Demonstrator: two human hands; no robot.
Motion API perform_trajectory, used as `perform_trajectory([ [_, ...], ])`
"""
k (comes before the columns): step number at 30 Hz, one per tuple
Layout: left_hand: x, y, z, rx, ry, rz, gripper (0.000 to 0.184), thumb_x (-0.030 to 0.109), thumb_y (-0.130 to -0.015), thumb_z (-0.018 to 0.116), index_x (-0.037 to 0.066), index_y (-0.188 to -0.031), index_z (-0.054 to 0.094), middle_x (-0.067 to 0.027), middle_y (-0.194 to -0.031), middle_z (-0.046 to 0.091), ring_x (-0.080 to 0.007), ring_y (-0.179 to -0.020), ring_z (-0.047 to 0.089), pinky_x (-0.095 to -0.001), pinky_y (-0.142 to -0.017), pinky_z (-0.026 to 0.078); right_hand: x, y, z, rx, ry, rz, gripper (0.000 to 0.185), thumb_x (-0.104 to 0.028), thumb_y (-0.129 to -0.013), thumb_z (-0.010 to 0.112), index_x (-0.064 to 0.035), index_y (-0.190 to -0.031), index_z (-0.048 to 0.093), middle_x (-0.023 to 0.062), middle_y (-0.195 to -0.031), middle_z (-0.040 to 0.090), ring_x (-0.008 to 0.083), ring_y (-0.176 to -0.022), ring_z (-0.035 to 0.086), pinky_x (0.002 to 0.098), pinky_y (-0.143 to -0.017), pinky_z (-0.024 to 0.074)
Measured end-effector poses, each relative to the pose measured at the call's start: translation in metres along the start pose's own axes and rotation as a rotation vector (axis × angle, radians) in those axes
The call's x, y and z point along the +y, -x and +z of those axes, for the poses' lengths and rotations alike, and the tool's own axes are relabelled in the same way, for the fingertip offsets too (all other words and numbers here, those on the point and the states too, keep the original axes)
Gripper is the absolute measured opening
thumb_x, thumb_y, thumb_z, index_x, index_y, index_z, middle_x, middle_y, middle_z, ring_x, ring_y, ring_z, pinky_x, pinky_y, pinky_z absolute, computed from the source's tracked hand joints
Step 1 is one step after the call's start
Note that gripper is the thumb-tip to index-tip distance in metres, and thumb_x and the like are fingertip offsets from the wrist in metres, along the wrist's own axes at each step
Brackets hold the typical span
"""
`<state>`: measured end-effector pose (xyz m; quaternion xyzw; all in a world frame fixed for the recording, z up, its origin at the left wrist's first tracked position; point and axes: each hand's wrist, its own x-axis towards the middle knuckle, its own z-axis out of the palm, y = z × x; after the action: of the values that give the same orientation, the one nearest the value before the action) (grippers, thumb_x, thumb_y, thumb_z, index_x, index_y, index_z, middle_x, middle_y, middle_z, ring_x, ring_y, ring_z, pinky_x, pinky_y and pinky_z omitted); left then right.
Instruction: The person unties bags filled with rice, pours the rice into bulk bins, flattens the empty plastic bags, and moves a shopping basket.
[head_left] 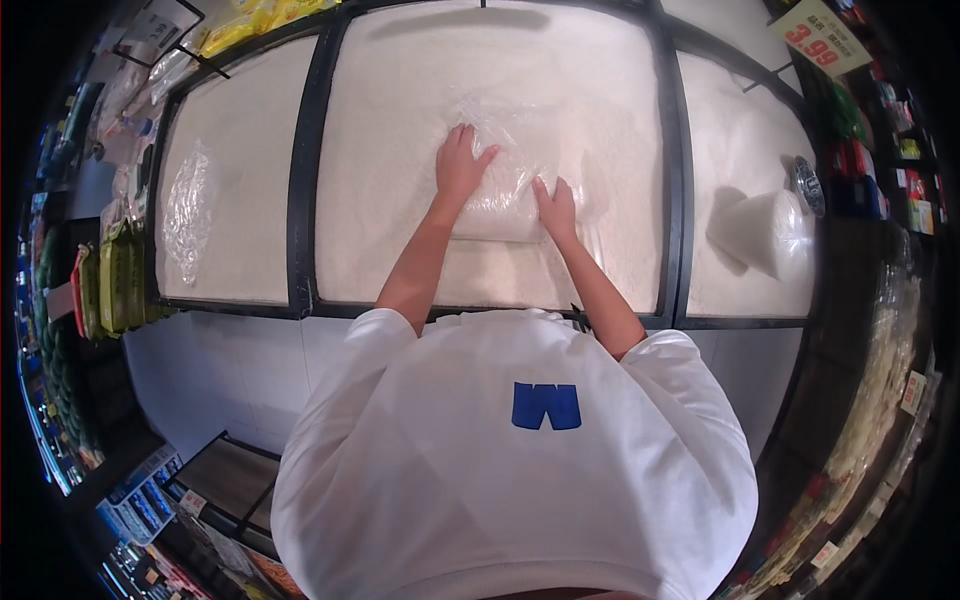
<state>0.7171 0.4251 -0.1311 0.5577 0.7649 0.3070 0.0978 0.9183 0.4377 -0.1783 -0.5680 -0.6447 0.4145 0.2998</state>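
Clear bag [515, 205] sits under the left hand [462, 172] and right hand [558, 212], both loosely spread; plenty of white stuff [400, 80] around, black rim [672, 190] well apart.

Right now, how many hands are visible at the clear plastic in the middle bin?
2. The left hand is at the upper left of the clear plastic; the right hand is toward its lower right. No others show.
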Motion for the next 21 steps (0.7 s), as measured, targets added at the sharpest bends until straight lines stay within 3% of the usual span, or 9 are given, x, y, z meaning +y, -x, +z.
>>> perform_trajectory([
  [2, -0.008, 0.005, 0.000, 0.022, 0.215, -0.036, 0.055, 0.035, -0.083, 0.062, -0.005, -0.120, 0.050, -0.0222, -0.128, 0.047, -0.0341, -0.118, 0.045, -0.0392, -0.099, 0.037, -0.005, -0.001, -0.004, -0.038, 0.257, 0.038, 0.052, -0.038, -0.087, 0.057, 0.0070, -0.112, 0.054, 0.0238, -0.098, 0.060, 0.0309, -0.095, 0.057, 0.0366, -0.082, 0.0440],
  [6, -0.018, 0.060, -0.034, 0.044, 0.320, -0.065, 0.050, 0.032, -0.085, 0.060, -0.004, -0.119, 0.051, -0.0205, -0.125, 0.049, -0.0340, -0.117, 0.045, -0.0400, -0.097, 0.037, 0.011, 0.018, -0.013, 0.027, 0.154, 0.038, 0.059, -0.040, -0.087, 0.056, 0.0087, -0.119, 0.049, 0.0258, -0.106, 0.056, 0.0324, -0.095, 0.057, 0.0372, -0.083, 0.0444],
  [9, -0.034, 0.114, -0.060, 0.038, 0.196, -0.057, 0.051, 0.031, -0.084, 0.063, -0.002, -0.120, 0.050, -0.0200, -0.119, 0.051, -0.0345, -0.113, 0.046, -0.0407, -0.096, 0.038, 0.005, 0.053, -0.029, -0.136, -0.107, 0.094, 0.075, -0.040, -0.080, 0.066, 0.0084, -0.130, 0.037, 0.0270, -0.116, 0.050, 0.0373, -0.102, 0.052, 0.0416, -0.090, 0.0414],
  [11, -0.037, 0.139, -0.074, -0.144, -0.044, -0.109, 0.055, 0.028, -0.082, 0.066, -0.002, -0.122, 0.047, -0.0200, -0.113, 0.052, -0.0347, -0.108, 0.047, -0.0402, -0.095, 0.038, 0.012, 0.072, -0.028, -0.192, 0.133, -0.206, 0.097, -0.037, -0.070, 0.076, 0.0087, -0.137, 0.022, 0.0263, -0.122, 0.044, 0.0374, -0.108, 0.048, 0.0425, -0.095, 0.0381],
  [14, -0.041, 0.152, -0.071, -0.162, -0.060, -0.074, 0.062, 0.024, -0.075, 0.072, -0.002, -0.124, 0.044, -0.0197, -0.108, 0.052, -0.0346, -0.104, 0.049, -0.0409, -0.090, 0.040, -0.006, 0.081, -0.022, -0.123, 0.327, -0.311, 0.111, -0.033, -0.061, 0.082, 0.0084, -0.139, 0.014, 0.0272, -0.124, 0.042, 0.0381, -0.111, 0.044, 0.0436, -0.094, 0.0373],
  [21, -0.035, 0.119, -0.053, -0.116, -0.193, -0.042, 0.067, 0.015, -0.064, 0.077, -0.002, -0.121, 0.046, -0.0137, -0.092, 0.053, -0.0329, -0.088, 0.053, -0.0448, -0.074, 0.042, -0.012, 0.054, -0.012, -0.082, 0.367, -0.211, 0.107, -0.035, -0.058, 0.082, 0.0090, -0.135, 0.023, 0.0273, -0.115, 0.050, 0.0389, -0.102, 0.050, 0.0441, -0.086, 0.0403],
])
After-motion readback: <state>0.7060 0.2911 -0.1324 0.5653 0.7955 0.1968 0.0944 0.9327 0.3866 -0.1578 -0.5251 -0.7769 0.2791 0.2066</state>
